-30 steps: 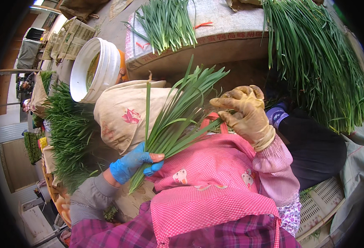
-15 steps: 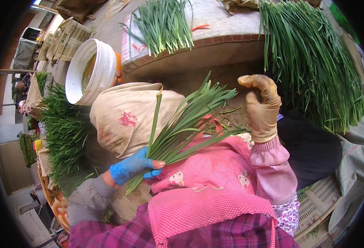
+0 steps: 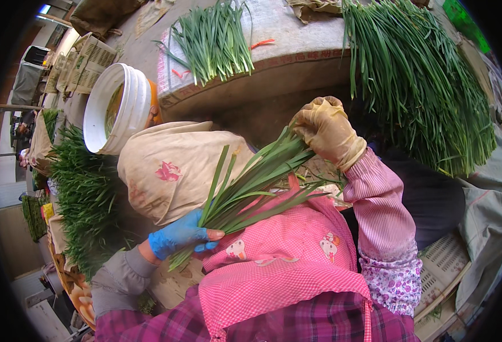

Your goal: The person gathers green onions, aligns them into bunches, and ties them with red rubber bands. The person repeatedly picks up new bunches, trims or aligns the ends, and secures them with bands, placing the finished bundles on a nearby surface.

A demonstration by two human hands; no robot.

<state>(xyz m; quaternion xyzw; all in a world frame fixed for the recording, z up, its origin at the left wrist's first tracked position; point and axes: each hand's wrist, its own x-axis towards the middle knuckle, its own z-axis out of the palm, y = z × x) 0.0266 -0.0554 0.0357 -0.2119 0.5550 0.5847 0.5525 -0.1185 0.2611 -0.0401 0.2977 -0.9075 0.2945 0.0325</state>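
Observation:
In my left hand [image 3: 181, 235], gloved in blue with the thumb bare, is a loose bunch of garlic chives [image 3: 251, 191]. The fingers wrap round its lower ends, and the flat leaves fan up to the right across my pink checked apron [image 3: 285, 262]. At the leaf tips, my right hand [image 3: 328, 130] in a stained pale glove is closed, its fingers curled onto the tips. How many leaves it grips is hidden. A leaf or two stands apart on the bunch's left side.
A low covered bench [image 3: 274, 28] carries a smaller pile of chives [image 3: 211, 43] and red ties. At the right hangs a large heap of chives [image 3: 422, 91]. A white bucket [image 3: 134, 105] stands left, behind a cloth-covered knee [image 3: 177, 168]. More greens [image 3: 86, 199] lie at far left.
My right hand has come down and left from beside the bunch and closed on its leaf tips. My left hand keeps its hold on the lower ends.

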